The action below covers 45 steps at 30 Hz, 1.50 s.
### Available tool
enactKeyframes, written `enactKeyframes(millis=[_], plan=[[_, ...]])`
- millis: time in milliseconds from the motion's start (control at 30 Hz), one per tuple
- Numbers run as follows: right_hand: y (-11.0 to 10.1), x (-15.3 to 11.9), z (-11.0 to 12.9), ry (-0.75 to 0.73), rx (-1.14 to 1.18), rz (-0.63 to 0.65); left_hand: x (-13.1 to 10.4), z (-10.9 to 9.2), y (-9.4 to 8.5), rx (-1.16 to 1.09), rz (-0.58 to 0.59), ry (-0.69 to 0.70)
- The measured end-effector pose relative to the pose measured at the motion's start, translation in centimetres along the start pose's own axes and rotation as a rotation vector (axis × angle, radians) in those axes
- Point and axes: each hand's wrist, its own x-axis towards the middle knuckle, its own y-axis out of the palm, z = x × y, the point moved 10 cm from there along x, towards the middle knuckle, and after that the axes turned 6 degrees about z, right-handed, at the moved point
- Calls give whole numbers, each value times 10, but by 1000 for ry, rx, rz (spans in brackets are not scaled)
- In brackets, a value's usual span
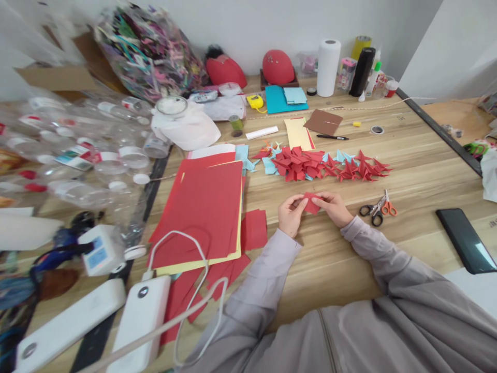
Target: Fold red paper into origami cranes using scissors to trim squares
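Note:
Between both hands is a small piece of folded red paper (311, 204), held just above the wooden table. My left hand (291, 215) pinches its left side, and my right hand (334, 208) pinches its right side with the thumb on top. Beyond the hands lies a heap of folded red paper pieces (298, 165), with pointed red paper cranes (359, 167) to its right and some light blue ones among them. Small red paper squares (254, 229) lie left of my left hand. Two pairs of scissors (377, 208) rest right of my right hand.
Large red sheets (205, 207) are stacked at the left, near white power banks (142, 321) and a looping white cable. Plastic bottles (97, 155) crowd the far left. A phone (466, 241) lies at the right; a white cylinder (329, 68) stands at the back.

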Motion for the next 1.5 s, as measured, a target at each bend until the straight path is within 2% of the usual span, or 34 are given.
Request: enactKeyframes(millis=[200, 333, 433, 500, 600, 700, 900, 1033, 1200, 1500], plan=[[1, 0, -10, 58, 55, 18, 0, -3, 2, 41, 38, 34], [-3, 1, -9, 47, 92, -29, 0, 5, 3, -64, 30, -48], [-7, 1, -7, 28, 129, -70, -1, 13, 11, -145, 80, -132], [-9, 1, -5, 2, 142, -79, -1, 12, 14, -162, 102, -120], [-7, 1, -1, -33, 120, -48, 0, 5, 9, -118, 67, -31], [-3, 1, -1, -41, 35, -11, 1, 2, 2, -48, 15, 0], [-11, -2, 10, -125, -91, -67, 2, 7, 4, -103, 29, -49], [-10, -1, 7, -106, -37, -31, 2, 7, 0, -168, -21, -63], [-4, 0, 7, -153, -50, 18, 4, 8, -1, -213, -16, -95], [-10, -1, 2, -149, -60, -47, 1, 15, 4, -275, 7, -171]])
